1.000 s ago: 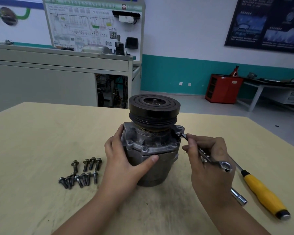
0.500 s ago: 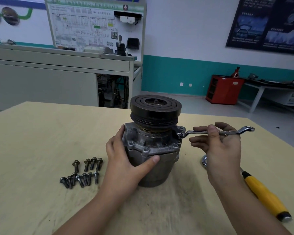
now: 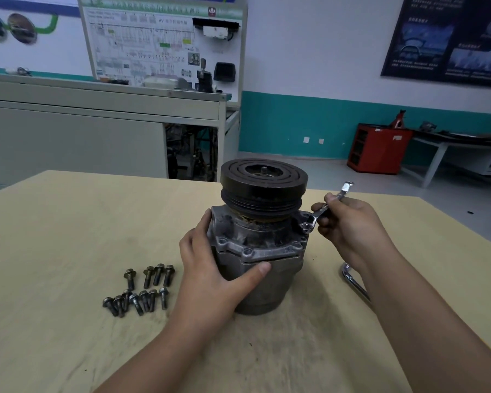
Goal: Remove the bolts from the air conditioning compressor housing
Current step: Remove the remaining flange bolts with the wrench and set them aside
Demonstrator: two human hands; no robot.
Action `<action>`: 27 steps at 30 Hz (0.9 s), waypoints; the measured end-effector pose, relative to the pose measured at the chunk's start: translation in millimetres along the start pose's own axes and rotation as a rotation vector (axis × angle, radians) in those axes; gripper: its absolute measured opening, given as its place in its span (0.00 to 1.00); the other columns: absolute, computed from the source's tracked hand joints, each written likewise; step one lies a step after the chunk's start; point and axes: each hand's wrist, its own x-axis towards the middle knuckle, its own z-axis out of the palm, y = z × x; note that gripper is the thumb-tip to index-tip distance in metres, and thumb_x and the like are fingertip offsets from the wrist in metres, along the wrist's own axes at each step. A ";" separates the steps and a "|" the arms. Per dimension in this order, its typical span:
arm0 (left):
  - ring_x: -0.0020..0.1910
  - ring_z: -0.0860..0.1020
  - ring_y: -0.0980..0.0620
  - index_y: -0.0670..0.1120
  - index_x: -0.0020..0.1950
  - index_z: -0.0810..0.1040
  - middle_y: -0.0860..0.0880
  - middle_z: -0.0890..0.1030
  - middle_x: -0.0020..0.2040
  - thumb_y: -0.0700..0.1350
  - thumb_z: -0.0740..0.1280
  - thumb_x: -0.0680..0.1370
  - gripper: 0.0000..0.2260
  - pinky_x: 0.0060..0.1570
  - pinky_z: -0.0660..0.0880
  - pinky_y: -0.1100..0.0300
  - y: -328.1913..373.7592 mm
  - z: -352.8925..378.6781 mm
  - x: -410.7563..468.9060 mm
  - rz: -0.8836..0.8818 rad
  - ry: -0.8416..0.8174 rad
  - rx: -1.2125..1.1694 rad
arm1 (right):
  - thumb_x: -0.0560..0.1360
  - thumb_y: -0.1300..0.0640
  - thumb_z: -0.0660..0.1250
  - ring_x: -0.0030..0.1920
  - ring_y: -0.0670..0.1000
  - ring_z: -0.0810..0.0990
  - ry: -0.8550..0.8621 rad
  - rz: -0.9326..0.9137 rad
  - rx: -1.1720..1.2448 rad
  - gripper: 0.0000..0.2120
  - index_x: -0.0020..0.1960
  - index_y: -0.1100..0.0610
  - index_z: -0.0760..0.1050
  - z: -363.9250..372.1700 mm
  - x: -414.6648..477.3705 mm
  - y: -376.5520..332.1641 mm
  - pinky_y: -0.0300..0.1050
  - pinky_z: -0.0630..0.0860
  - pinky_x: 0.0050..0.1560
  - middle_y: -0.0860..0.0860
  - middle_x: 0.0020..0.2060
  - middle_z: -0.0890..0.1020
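The grey compressor housing [image 3: 262, 245] stands upright in the middle of the table, with a black pulley [image 3: 264, 181] on top. My left hand [image 3: 210, 268] grips its left side, thumb across the front. My right hand [image 3: 349, 222] holds a small silver wrench [image 3: 325, 209]. The wrench's ring end sits over a bolt on the right flange of the housing, and its handle points up and away to the right. Several removed bolts [image 3: 142, 290] lie in a loose group on the table to the left.
A chrome tool [image 3: 352, 279] lies on the wooden table [image 3: 54, 251] behind my right forearm. Beyond the table stand a grey workbench [image 3: 97, 131] with a display board and a red cabinet [image 3: 379, 147] by the far wall.
My right hand has swung the wrench handle round the flange bolt, from pointing toward me, through pointing right, to angling away. The yellow screwdriver is now hidden behind my forearm.
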 end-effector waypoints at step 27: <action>0.57 0.55 0.84 0.60 0.74 0.52 0.62 0.59 0.63 0.68 0.67 0.56 0.50 0.51 0.59 0.81 -1.7 1.0 0.2 0.024 0.016 0.004 | 0.76 0.69 0.57 0.21 0.46 0.70 0.061 -0.121 -0.017 0.09 0.44 0.56 0.66 13.8 -13.5 -31.9 0.37 0.66 0.22 0.52 0.28 0.79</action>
